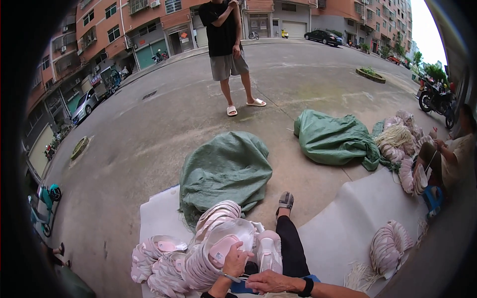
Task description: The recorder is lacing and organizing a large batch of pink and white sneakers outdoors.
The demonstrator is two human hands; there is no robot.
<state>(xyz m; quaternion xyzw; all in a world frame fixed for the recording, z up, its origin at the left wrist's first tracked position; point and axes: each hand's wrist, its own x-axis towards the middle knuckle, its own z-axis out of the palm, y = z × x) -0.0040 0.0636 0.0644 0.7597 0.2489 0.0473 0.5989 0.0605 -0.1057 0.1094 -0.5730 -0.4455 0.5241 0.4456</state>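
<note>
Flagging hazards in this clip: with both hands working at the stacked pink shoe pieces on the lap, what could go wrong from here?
1. The left hand steadies a leaning stack of pink shoe pieces; it may slide onto the white sheet.
2. A thin tool lies between the left hand and the right hand; fingers could get nicked.
3. The outstretched foot reaches bare pavement where a standing person is near.

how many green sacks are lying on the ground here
2: one green sack just beyond the pink stacks in front of the person, another green sack farther right, beside the seated person's pile. Others may be hidden.
</note>
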